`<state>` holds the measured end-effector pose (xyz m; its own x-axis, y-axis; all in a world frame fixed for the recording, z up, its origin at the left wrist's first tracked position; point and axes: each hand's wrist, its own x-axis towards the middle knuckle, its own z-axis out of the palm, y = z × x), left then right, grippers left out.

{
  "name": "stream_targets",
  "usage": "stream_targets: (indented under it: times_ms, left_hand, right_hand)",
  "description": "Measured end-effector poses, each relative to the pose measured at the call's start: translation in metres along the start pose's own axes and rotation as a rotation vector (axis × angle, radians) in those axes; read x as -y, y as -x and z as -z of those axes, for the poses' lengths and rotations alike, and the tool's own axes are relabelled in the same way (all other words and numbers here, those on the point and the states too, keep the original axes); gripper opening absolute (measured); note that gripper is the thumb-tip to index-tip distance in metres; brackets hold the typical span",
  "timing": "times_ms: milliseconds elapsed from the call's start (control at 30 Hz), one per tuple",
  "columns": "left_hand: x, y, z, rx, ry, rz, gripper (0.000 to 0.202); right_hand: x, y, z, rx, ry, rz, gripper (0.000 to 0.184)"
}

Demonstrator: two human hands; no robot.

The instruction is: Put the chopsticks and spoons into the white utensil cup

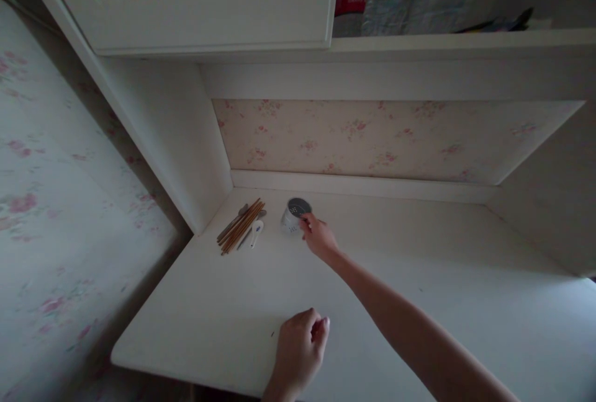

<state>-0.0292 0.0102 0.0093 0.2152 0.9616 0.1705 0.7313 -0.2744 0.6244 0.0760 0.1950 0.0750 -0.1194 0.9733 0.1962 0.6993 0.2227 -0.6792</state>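
At the left of the white table (177, 327), a bundle of brown chopsticks (241, 228) lies flat, its long axis slanting from the near left to the far right. 2 metal spoons (243, 210) lie along the bundle, and 1 small white spoon (257, 227) rests just beside it on the right. Next comes the white perforated cup (290, 223), near the back edge, mouth upward; I cannot tell whether it stands fully upright. The left hand (300, 345) hangs nearer the front edge, fingers curled into a loose fist, with nothing visible in it. Farthest right, the right hand (321, 238) pinches the cup's near-right rim between thumb and fingers. The chopsticks lie to this grip's left, beyond the cup, and the right hand is the nearer of the 2.
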Motion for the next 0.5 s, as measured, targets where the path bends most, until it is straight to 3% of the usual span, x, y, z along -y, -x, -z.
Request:
stream_targets:
  times_ms: [267,500]
  left_hand:
    - [0.001,0.001,0.000,0.066,0.020,0.036,0.035]
    - [-0.003,0.005,0.000,0.056,-0.020,-0.016,0.032]
  right_hand:
    - [-0.052,0.087,0.050,-0.158,-0.087,-0.063,0.027]
    - [-0.082,0.130,0.088,-0.214,-0.055,-0.091,0.030]
